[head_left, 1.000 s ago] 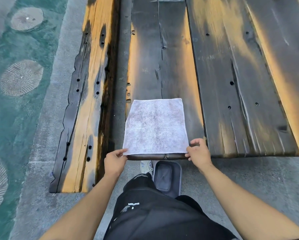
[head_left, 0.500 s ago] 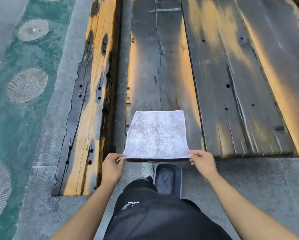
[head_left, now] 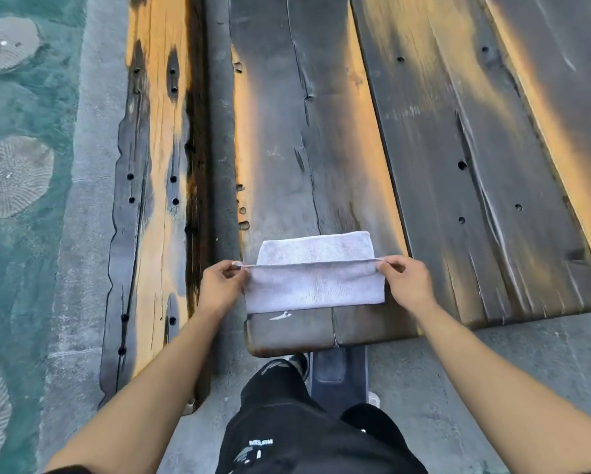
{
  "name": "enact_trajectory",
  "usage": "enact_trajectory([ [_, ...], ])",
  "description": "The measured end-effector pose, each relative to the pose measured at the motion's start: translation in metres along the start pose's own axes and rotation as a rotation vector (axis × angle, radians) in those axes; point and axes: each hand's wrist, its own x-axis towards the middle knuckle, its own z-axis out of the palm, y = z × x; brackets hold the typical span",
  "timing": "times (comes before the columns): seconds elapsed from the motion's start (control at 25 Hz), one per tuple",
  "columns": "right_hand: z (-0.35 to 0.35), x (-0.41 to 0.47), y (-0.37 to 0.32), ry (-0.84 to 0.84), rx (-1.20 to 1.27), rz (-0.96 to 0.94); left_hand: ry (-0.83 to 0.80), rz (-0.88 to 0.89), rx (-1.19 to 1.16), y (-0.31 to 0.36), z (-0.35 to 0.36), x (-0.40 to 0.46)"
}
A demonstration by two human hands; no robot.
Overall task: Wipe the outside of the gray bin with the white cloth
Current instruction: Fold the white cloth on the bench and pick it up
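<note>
The cloth [head_left: 314, 285] lies near the counter's [head_left: 321, 148] near end, its near edge lifted and stretched taut between the two hands: the left hand [head_left: 219, 285] pinches the left corner with its fingers [head_left: 234, 268] pressed together, and the right hand [head_left: 407, 282] pinches the right corner likewise. The far part of the cloth rests flat on the dark, worn planks (orange-streaked, dotted with holes). The bin [head_left: 338, 374] stands on the concrete floor [head_left: 492, 364] below the counter's end, between the person's legs.

Head-worn view, steeply down, close over wooden table [head_left: 321, 131]
</note>
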Motion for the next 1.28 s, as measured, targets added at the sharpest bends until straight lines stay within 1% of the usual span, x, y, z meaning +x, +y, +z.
enact_trajectory([
  [0.2, 0.014, 0.048, -0.016, 0.001, -0.023, 0.062, 0.037, -0.090, -0.016, 0.007, 0.007, 0.046],
  [0.4, 0.025, 0.071, -0.029, 0.048, -0.089, 0.138, 0.063, -0.150, 0.066, 0.005, 0.010, 0.068],
  [0.52, 0.029, 0.076, -0.030, 0.068, -0.132, 0.199, 0.070, -0.162, 0.109, 0.003, 0.010, 0.074],
  [0.72, 0.033, 0.079, -0.031, 0.114, -0.188, 0.233, 0.096, -0.131, 0.217, 0.000, 0.012, 0.076],
  [0.92, 0.030, 0.052, -0.023, 0.144, -0.174, 0.251, 0.156, 0.040, 0.389, -0.010, 0.009, 0.045],
  [1.0, 0.028, 0.033, -0.013, 0.153, -0.167, 0.228, 0.106, 0.183, 0.473, -0.016, 0.010, 0.024],
  [1.08, 0.027, 0.019, 0.001, 0.139, -0.170, 0.129, -0.022, 0.392, 0.604, -0.020, 0.013, 0.005],
  [1.16, 0.019, 0.001, 0.016, 0.065, -0.227, -0.042, -0.136, 0.609, 0.770, -0.023, 0.019, -0.016],
  [1.2, 0.021, -0.002, 0.022, 0.004, -0.289, -0.132, -0.171, 0.662, 0.825, -0.026, 0.019, -0.019],
  [1.28, 0.022, -0.008, 0.031, -0.100, -0.451, -0.262, -0.197, 0.676, 0.856, -0.029, 0.019, -0.020],
])
